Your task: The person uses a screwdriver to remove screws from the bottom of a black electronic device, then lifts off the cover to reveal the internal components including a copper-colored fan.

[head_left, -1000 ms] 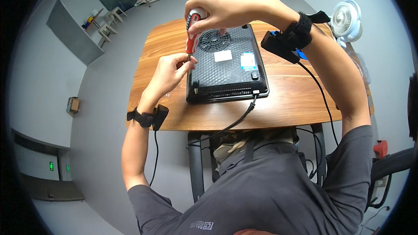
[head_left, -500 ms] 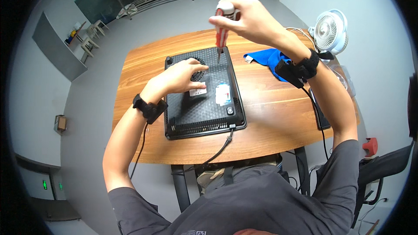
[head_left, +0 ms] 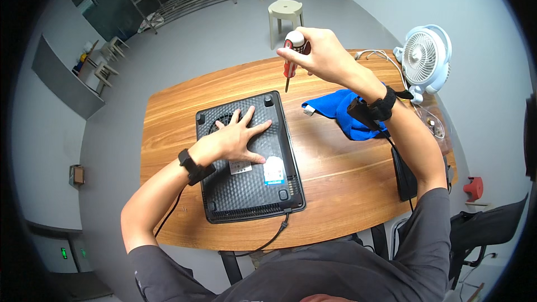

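Note:
A black induction cooker (head_left: 246,193) lies bottom up on the wooden table, its vent grille, rubber feet and labels showing. My left hand (head_left: 238,137) rests on its underside, fingers spread and partly over the round vent (head_left: 222,123). In my right hand (head_left: 321,50) is a screwdriver (head_left: 290,67) with a red and white handle, shaft pointing down. Its tip hangs apart from the cooker, past the far right corner. A power cord (head_left: 282,226) runs from the cooker's near edge. Each wrist wears a black strap with a small box.
A blue cloth (head_left: 335,113) lies right of the cooker, partly under my right forearm. A white fan (head_left: 422,59) stands at the far right beside a white cable (head_left: 383,55). A black case (head_left: 404,173) lies near the right edge. A stool (head_left: 285,11) stands beyond the table.
My left hand has spread its fingers over the cooker's underside. The screwdriver, still in my right hand, has moved from above the cooker to beyond its edge. The view has shifted.

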Available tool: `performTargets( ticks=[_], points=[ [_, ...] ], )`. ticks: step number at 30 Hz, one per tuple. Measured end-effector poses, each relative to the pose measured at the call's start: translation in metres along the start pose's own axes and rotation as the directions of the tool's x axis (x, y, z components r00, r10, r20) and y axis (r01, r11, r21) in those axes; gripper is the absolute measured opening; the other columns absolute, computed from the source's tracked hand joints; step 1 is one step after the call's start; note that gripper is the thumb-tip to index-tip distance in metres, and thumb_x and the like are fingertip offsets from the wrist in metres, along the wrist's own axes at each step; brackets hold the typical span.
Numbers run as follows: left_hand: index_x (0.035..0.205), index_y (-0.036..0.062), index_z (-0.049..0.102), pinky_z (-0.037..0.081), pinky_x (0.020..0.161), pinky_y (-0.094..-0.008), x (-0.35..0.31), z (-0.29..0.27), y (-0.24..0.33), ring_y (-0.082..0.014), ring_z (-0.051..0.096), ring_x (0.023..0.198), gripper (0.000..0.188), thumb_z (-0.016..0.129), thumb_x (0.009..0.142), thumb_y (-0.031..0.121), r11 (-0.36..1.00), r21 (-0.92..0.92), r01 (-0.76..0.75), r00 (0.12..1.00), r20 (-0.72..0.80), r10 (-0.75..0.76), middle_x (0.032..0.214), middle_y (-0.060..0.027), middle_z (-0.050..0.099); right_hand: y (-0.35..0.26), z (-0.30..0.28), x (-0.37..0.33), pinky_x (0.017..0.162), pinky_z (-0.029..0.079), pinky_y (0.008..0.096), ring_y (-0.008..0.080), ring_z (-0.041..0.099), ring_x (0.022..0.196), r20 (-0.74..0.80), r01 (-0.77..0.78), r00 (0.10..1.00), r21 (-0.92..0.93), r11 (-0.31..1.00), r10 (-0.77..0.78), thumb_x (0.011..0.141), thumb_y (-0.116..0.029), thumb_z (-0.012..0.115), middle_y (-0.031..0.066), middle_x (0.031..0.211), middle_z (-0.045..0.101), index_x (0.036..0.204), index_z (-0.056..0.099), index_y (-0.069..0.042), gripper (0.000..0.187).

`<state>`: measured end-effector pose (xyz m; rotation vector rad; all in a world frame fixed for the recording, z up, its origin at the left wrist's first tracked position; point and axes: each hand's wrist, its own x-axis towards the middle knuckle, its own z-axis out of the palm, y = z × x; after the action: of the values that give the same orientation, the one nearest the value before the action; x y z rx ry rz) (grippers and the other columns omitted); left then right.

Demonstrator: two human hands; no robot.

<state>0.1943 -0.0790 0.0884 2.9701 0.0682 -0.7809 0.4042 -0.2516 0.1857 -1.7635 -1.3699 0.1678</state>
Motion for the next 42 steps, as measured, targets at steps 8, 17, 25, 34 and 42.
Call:
performTargets(
  ticks=[8, 17, 25, 34, 42],
  points=[
    [0.159, 0.0336, 0.034, 0.032, 0.102, -0.0832, 0.001, -0.006, 0.005, -0.0625, 0.02, 0.145, 0.106, 0.075, 0.071, 0.077, 1.0, 0.009, -0.025, 1.0, 0.001, 0.025, 0.167, -0.028, 0.008, 0.051, 0.025, 0.026, 0.063, 0.056, 0.0277, 0.0148, 0.072, 0.07, -0.032, 0.129, 0.991, -0.01, 0.992, -0.13, 0.095, -0.025, 0.074, 0.0089, 0.075, 0.073, 0.09, 0.065, 0.001, 0.028],
    [0.157, 0.033, 0.039, 0.036, 0.097, -0.084, -0.004, -0.004, 0.016, -0.0631, 0.025, 0.142, 0.104, 0.081, 0.069, 0.069, 0.996, -0.026, -0.087, 0.996, -0.018, 0.087, 0.167, -0.028, 0.01, 0.074, 0.035, 0.027, 0.059, 0.055, 0.0292, 0.0178, 0.073, 0.067, -0.03, 0.151, 0.988, -0.02, 0.988, -0.151, 0.092, -0.022, 0.077, 0.0091, 0.074, 0.069, 0.086, 0.064, -0.001, 0.026],
    [0.156, 0.0318, 0.041, 0.035, 0.097, -0.0846, -0.002, -0.008, 0.016, -0.0633, 0.023, 0.143, 0.103, 0.083, 0.069, 0.065, 0.993, -0.061, -0.099, 0.995, -0.013, 0.098, 0.167, -0.0282, 0.009, 0.079, 0.036, 0.019, 0.066, 0.052, 0.0419, 0.0344, 0.064, 0.074, -0.031, 0.206, 0.977, -0.103, 0.973, -0.21, 0.087, -0.033, 0.079, 0.0174, 0.081, 0.064, 0.088, 0.062, 0.0, 0.037],
    [0.156, 0.0315, 0.041, 0.034, 0.097, -0.0854, -0.002, -0.007, 0.017, -0.0636, 0.022, 0.144, 0.103, 0.083, 0.069, 0.065, 0.993, -0.066, -0.096, 0.995, -0.007, 0.096, 0.167, -0.0288, 0.008, 0.084, 0.04, 0.018, 0.07, 0.054, 0.0436, 0.0369, 0.065, 0.078, 0.011, 0.194, 0.981, -0.094, 0.977, -0.194, 0.089, -0.035, 0.078, 0.019, 0.084, 0.065, 0.089, 0.061, 0.002, 0.04],
    [0.156, 0.033, 0.041, 0.034, 0.097, -0.0859, 0.0, -0.005, 0.016, -0.0632, 0.021, 0.144, 0.103, 0.082, 0.068, 0.068, 0.993, -0.06, -0.102, 0.995, -0.015, 0.101, 0.166, -0.0289, 0.008, 0.084, 0.043, 0.019, 0.07, 0.055, 0.0428, 0.0359, 0.066, 0.079, 0.033, 0.195, 0.981, -0.074, 0.978, -0.194, 0.089, -0.036, 0.077, 0.0191, 0.086, 0.066, 0.091, 0.062, 0.002, 0.04]
  ],
)
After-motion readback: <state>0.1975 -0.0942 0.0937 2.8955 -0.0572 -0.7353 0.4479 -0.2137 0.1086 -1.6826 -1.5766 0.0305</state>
